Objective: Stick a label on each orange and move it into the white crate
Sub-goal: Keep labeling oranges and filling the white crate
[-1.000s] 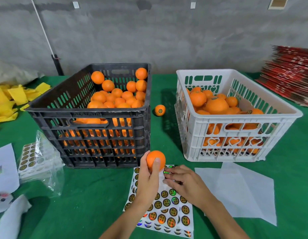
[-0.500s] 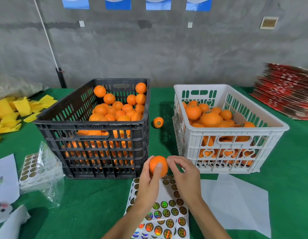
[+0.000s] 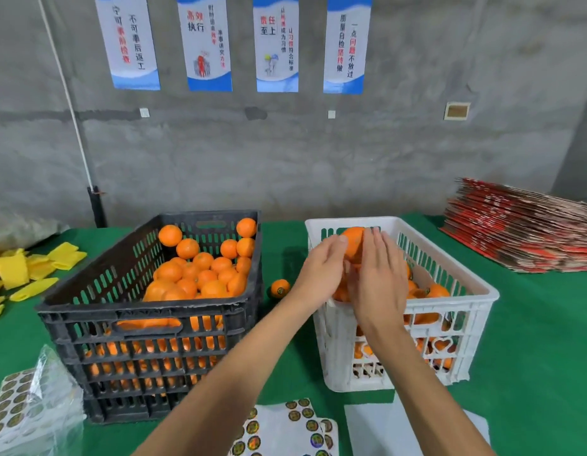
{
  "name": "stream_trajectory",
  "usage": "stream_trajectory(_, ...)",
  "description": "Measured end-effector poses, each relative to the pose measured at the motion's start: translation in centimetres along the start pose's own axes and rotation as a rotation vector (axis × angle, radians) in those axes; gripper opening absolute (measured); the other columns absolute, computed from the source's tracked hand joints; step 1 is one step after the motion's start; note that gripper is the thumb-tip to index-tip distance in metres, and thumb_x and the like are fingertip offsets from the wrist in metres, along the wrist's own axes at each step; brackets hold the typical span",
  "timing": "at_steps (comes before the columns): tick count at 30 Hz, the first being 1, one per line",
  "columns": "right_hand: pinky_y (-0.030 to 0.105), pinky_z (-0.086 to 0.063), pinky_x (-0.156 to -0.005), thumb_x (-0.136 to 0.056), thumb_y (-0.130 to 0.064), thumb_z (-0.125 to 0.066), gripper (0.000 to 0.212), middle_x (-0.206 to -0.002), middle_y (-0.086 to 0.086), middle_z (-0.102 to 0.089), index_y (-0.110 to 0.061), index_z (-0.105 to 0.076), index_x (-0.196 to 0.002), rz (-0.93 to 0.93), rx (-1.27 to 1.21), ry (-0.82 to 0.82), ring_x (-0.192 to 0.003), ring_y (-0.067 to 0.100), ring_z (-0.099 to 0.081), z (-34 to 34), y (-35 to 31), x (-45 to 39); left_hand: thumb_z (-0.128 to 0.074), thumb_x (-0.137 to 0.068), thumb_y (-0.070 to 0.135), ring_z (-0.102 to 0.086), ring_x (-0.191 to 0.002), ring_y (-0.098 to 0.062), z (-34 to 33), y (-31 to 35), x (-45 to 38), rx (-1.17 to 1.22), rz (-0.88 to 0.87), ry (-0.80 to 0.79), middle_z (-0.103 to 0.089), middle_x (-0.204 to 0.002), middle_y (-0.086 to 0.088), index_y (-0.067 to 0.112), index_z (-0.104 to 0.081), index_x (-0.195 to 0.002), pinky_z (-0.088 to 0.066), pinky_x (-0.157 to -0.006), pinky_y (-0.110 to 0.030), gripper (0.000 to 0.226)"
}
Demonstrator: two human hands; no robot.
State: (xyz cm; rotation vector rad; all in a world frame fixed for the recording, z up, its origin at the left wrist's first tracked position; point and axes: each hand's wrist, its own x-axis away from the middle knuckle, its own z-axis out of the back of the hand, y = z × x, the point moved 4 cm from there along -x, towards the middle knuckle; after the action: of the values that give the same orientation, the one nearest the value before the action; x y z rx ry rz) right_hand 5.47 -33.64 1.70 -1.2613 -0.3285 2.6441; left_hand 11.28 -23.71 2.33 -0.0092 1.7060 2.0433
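The left hand (image 3: 321, 268) grips the orange (image 3: 354, 240) above the white crate (image 3: 450, 324), seemingly steadied by the straight-fingered right hand (image 3: 379, 274).

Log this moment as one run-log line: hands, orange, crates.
left hand holds orange | right hand open beside it | over white crate | black crate holds oranges | orange not yet released
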Motion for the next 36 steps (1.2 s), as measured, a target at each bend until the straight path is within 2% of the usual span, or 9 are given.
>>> stream_trajectory(8, 0.039, -0.042, -0.111, -0.101, -0.031, -0.062, 0.035, -0.138, 0.006, -0.065, -0.014, -0.07, -0.131, 0.289, -0.226, -0.124, -0.13, 0.025, -0.057, -1.8, -6.2, -3.9, -0.048, -0.107, 0.02, -0.052, -0.131, -0.021, 10.5, 0.7, -3.5, -0.603, -0.155, 0.162, -0.057, -0.138, -0.007, 0.013, -0.057, -0.138, -0.039, -0.107, -0.029, 0.033)
stream_trajectory(14, 0.037, -0.05, -0.097, -0.1, -0.031, -0.062, 0.023, -0.123, -0.003, -0.073, -0.022, -0.076, -0.116, 0.234, -0.661, -0.467, -0.117, 0.02, -0.063, -5.8, -16.3, -4.6, -0.059, -0.097, 0.05, -0.059, -0.124, -0.034, 25.6, -5.9, -0.9, -1.321, 0.746, -0.235, -0.058, -0.141, -0.01, 0.007, -0.057, -0.139, -0.05, -0.103, -0.041, 0.06)
stream_trajectory(18, 0.03, -0.047, -0.084, -0.105, -0.021, -0.054, 0.025, -0.108, 0.001, -0.075, -0.01, -0.077, -0.106, 0.343, -0.75, -0.662, -0.101, 0.016, -0.066, -8.6, -20.3, -2.8, -0.055, -0.1, 0.057, -0.061, -0.108, -0.026, 30.6, -8.4, 4.2, -1.306, 1.244, -0.548, -0.059, -0.137, -0.012, 0.005, -0.054, -0.146, -0.045, -0.098, -0.036, 0.069)
stream_trajectory(22, 0.041, -0.043, -0.067, -0.106, -0.027, -0.05, 0.034, -0.073, 0.0, -0.06, -0.013, -0.066, -0.08, 0.397, -0.606, -0.751, -0.066, 0.019, -0.05, -11.0, -20.7, -1.5, -0.06, -0.103, 0.04, -0.052, -0.135, -0.027, 30.1, -6.1, 4.0, -1.337, 1.092, -0.373, -0.051, -0.147, -0.01, 0.002, -0.054, -0.144, -0.044, -0.11, -0.036, 0.056)
stream_trajectory(25, 0.036, -0.033, -0.057, -0.105, -0.029, -0.05, 0.036, -0.061, 0.001, -0.049, -0.019, -0.059, -0.071, 0.343, -0.639, -0.684, -0.054, 0.012, -0.039, -11.3, -19.9, -1.9, -0.047, -0.109, 0.016, -0.056, -0.071, -0.02, 25.8, -2.9, 3.6, -1.29, 0.816, -0.338, -0.062, -0.117, 0.0, -0.013, -0.066, -0.103, -0.048, -0.059, -0.003, 0.035)
stream_trajectory(27, 0.036, -0.031, -0.054, -0.105, -0.031, -0.051, 0.034, -0.06, 0.006, -0.052, -0.016, -0.064, -0.078, 0.31, -0.677, -0.618, -0.05, 0.013, -0.039, -11.0, -19.6, -2.0, -0.043, -0.108, 0.006, -0.048, -0.042, -0.009, 22.8, 1.3, 5.0, -1.176, 0.633, -0.217, -0.054, -0.109, 0.004, -0.011, -0.06, -0.111, -0.035, -0.034, -0.006, 0.025)
stream_trajectory(29, 0.036, -0.038, -0.056, -0.105, -0.029, -0.05, 0.032, -0.069, 0.007, -0.063, -0.013, -0.069, -0.084, 0.293, -0.693, -0.599, -0.055, 0.014, -0.047, -10.8, -19.6, -2.0, -0.041, -0.11, 0.013, -0.064, -0.08, -0.011, 23.6, -0.5, 3.8, -1.286, 0.669, -0.342, -0.056, -0.106, 0.008, -0.011, -0.056, -0.116, -0.045, -0.06, 0.0, 0.028)
stream_trajectory(31, 0.035, -0.039, -0.057, -0.105, -0.026, -0.049, 0.032, -0.072, 0.007, -0.065, -0.012, -0.071, -0.087, 0.281, -0.699, -0.572, -0.056, 0.013, -0.049, -10.3, -19.5, -2.0, -0.046, -0.11, 0.023, -0.054, -0.129, -0.031, 27.1, -4.0, 4.8, -1.359, 0.912, -0.323, -0.056, -0.143, -0.008, 0.001, -0.057, -0.135, -0.045, -0.103, -0.026, 0.036)
stream_trajectory(36, 0.032, -0.047, -0.085, -0.107, -0.043, -0.047, 0.038, -0.13, -0.002, -0.067, -0.024, -0.062, -0.136, 0.269, -0.721, -0.65, -0.105, 0.012, -0.061, -9.4, -18.2, -1.0, -0.078, -0.082, 0.042, -0.063, -0.116, -0.031, 25.9, -2.7, 3.1, -1.243, 0.314, -0.037, -0.068, -0.122, -0.009, 0.011, -0.063, -0.121, -0.052, -0.096, -0.04, 0.052)
